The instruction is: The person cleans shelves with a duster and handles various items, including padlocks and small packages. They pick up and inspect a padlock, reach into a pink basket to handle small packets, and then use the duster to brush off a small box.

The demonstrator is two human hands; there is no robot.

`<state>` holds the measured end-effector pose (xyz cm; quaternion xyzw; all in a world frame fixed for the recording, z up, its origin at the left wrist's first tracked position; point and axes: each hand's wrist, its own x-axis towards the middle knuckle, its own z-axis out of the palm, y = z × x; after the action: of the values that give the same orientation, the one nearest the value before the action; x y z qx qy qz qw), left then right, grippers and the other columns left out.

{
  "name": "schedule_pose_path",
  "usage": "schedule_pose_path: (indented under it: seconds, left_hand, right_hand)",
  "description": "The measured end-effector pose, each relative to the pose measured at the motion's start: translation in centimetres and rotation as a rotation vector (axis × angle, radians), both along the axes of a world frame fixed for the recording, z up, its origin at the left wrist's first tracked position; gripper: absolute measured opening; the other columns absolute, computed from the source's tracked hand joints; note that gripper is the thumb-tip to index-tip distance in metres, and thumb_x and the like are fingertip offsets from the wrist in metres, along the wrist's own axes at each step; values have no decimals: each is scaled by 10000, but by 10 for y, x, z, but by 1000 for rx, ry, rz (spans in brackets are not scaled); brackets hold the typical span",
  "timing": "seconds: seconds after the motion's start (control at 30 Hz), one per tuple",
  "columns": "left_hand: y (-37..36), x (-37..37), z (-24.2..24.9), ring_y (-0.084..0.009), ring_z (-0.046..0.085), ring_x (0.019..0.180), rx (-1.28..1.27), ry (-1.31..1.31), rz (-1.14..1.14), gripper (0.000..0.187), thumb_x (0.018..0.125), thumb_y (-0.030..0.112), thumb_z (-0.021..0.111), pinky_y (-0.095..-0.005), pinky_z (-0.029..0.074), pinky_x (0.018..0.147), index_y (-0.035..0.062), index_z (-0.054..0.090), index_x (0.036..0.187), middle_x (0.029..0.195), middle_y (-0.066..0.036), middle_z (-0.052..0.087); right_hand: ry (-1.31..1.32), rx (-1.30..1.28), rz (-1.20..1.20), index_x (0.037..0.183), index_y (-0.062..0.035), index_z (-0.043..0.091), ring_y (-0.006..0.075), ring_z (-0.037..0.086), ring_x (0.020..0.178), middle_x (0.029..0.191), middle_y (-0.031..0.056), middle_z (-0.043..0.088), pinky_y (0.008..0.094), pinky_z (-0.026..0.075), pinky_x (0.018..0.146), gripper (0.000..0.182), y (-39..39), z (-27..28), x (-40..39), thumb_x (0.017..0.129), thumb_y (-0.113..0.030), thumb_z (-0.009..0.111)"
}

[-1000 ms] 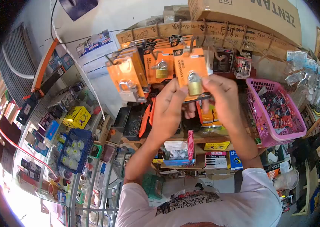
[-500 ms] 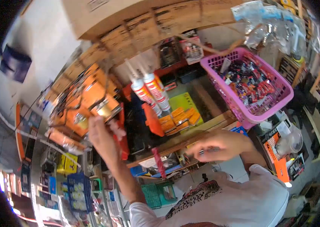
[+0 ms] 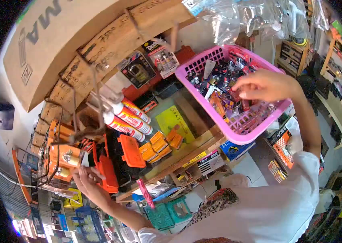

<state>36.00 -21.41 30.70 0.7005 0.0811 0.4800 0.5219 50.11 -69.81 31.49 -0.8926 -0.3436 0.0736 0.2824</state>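
Observation:
Over the pink basket (image 3: 235, 135) of small packaged items (image 3: 219, 81), my right hand (image 3: 260, 86) has its fingers curled, and whatever they may hold is hidden. At the left, my left hand (image 3: 88, 178) is beside orange boxes (image 3: 63, 156) with round golden parts, its fingers apart and nothing visible in them. An orange case (image 3: 106, 172) stands just right of that hand. White and red sealant tubes (image 3: 128, 121) lean between the hands, near small orange packs (image 3: 154, 146) on the counter.
A large cardboard box (image 3: 57, 48) is above at the left. Metal hooks (image 3: 74, 105) stick out over the orange boxes. Clear plastic packages (image 3: 256, 20) hang above the basket. A yellow-green sheet (image 3: 173, 121) lies on the glass counter, whose wooden edge (image 3: 191, 156) faces me.
My right hand has moved from the counter's front edge up over the basket. The view has shifted, and my left hand now appears lower and further left beside the orange boxes.

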Motion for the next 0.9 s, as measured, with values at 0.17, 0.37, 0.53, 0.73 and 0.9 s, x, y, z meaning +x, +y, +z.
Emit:
schedule_pose_path:
  seconds: [0.17,0.37,0.53,0.73,0.9]
  left_hand:
    - [-32,-51,-31,-105,440,475,-51,-109,220,297,998,366,497,-198,354,459,71,462,982,580,-17,451]
    - [-94,-63,-97,-210,664,636,118,66,-656,427,902,426,631,-307,517,597,21,612,1038,739,-141,688]
    - [-129,-32,-108,-282,703,812,602,343,-948,438,794,215,752,-381,527,738,3,643,1162,896,-117,724]
    - [-122,-45,-121,-280,699,870,427,379,-941,398,829,159,712,-374,520,795,-14,623,1176,942,-139,720]
    - [-110,-61,-139,-251,694,890,195,488,-864,391,875,197,679,-376,514,836,-33,608,1183,941,-162,714]
  right_hand:
    - [-187,-345,-19,1172,-52,654,345,680,916,999,182,706,457,517,833,427,-32,-27,104,934,-403,604]
    - [-282,-660,-128,1245,-105,619,329,663,1018,1085,189,691,455,499,888,489,-5,-54,193,893,-445,624]
    - [-175,-638,-321,1070,3,712,351,678,1018,1122,204,695,483,533,872,447,21,-77,248,818,-358,636]
    - [-366,-629,-359,1046,-26,722,355,671,1043,1107,209,694,473,527,900,534,36,-120,296,831,-504,621]
    - [-230,-270,-457,1027,-6,711,360,670,1031,1036,239,696,462,524,890,803,33,-127,289,777,-758,583]
